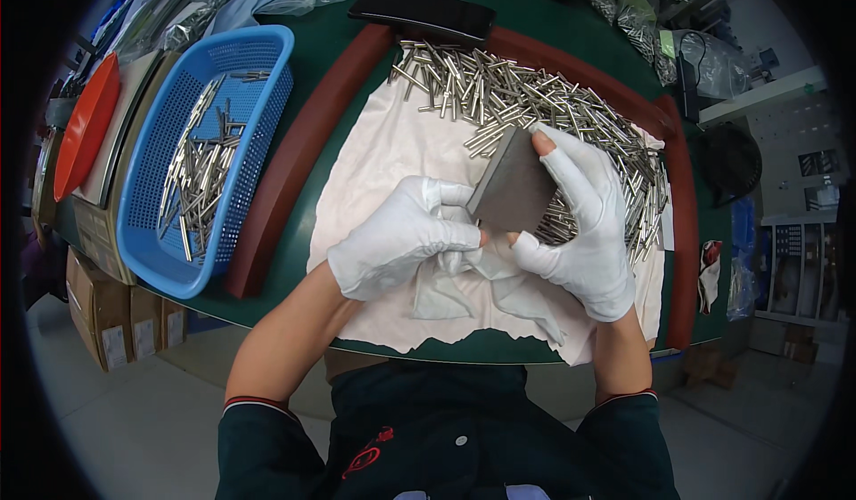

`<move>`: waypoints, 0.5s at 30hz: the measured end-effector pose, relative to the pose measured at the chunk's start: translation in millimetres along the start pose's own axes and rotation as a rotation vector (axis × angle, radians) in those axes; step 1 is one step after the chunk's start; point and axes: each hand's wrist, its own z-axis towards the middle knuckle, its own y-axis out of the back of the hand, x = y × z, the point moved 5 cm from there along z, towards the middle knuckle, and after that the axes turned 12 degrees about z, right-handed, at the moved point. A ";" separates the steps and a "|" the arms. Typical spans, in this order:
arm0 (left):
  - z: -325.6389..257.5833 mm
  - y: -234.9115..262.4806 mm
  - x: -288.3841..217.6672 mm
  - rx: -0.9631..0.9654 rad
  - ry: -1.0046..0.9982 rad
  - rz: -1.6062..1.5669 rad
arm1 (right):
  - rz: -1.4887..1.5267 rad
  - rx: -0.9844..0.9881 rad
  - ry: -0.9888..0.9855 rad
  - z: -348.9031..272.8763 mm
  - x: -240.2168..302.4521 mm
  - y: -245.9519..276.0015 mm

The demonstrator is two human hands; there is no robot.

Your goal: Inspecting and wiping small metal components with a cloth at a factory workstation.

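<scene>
A dark grey, flat square block (pixel 520 184) is tilted up in front of me, over the cloth. My right hand (pixel 584 224), in a white glove with bare thumb and finger tips, grips it by its right side, fingers at the top and thumb at the lower edge. My left hand (pixel 406 233), gloved the same way, is closed near the block's lower left edge. A crumpled white cloth (pixel 473 290) hangs from its fingers. Behind the block, a big heap of shiny metal pins (pixel 535 99) spreads over a pale pink cloth (pixel 357 197).
Brown-red bars (pixel 299 175) frame the pink cloth on the green table (pixel 308 126). To the left stands a blue basket (pixel 134 224) with more metal pins, beside a red tray (pixel 86 130). A black phone-like slab (pixel 422 12) lies at the back. Cardboard boxes (pixel 107 308) stand below.
</scene>
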 end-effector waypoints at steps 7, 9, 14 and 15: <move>0.5 1.1 0.2 -0.069 -0.038 0.055 | 0.027 -0.107 -0.036 -0.8 -5.4 9.2; 0.8 2.3 -0.2 -0.100 -0.057 0.030 | 0.026 -0.110 -0.045 -2.3 -9.4 8.8; -0.9 3.0 -2.2 -0.104 -0.035 0.058 | 0.021 -0.071 -0.022 -3.6 -11.1 7.5; -1.3 3.2 -2.3 -0.103 -0.035 0.060 | 0.021 -0.072 -0.022 -3.5 -10.5 7.5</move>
